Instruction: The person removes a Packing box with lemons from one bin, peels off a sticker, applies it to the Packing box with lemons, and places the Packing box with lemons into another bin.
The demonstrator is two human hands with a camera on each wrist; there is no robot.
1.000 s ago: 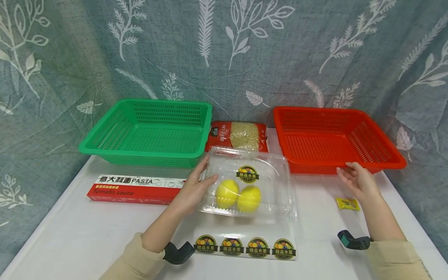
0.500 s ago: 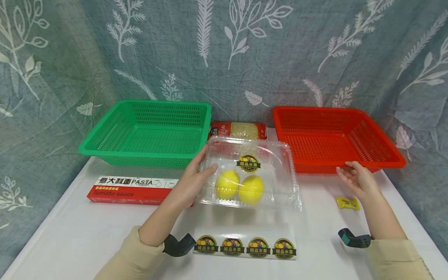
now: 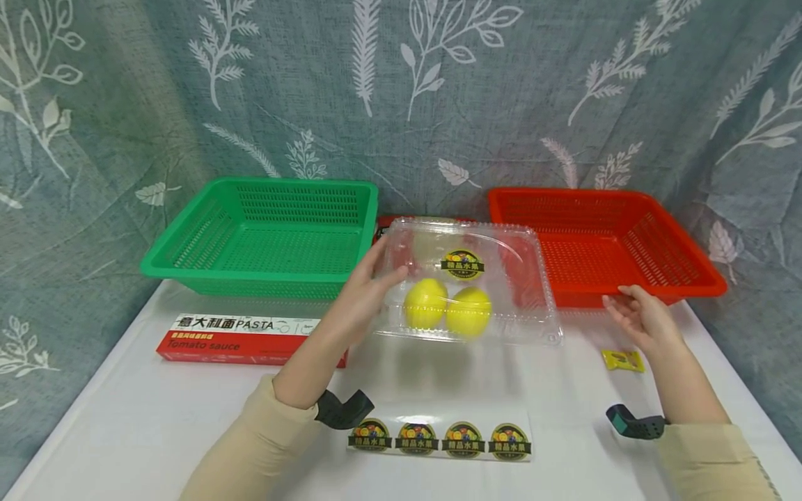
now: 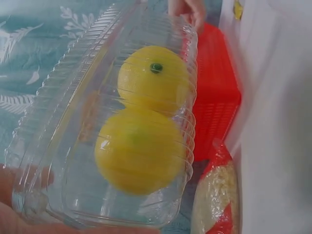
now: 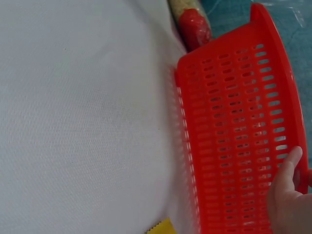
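Note:
My left hand (image 3: 357,299) grips the left side of a clear plastic fruit box (image 3: 514,296), which is raised above the table and tilted. Through its lid show two yellow lemons (image 3: 426,304), lying side by side. A round black fruit sticker (image 3: 462,265) is on the lid. In the left wrist view one lemon (image 4: 153,78) shows a green stem spot. Over on the right, my right hand (image 3: 645,320) pinches the front rim of a red plastic basket (image 3: 589,299). The right wrist view has the thumb on the outer side of the basket wall (image 5: 234,126).
A green basket (image 3: 282,287) stands at back left, with a red pasta box (image 3: 232,346) before it. Behind the fruit box lies a red bag of pale dry food (image 4: 217,195). A sticker sheet (image 3: 438,410) lies in front; a small yellow packet (image 3: 623,360) lies at right.
My left hand has lifted the fruit box and carried it away from me and to the right, toward the red basket. My right hand has stayed at the basket rim.

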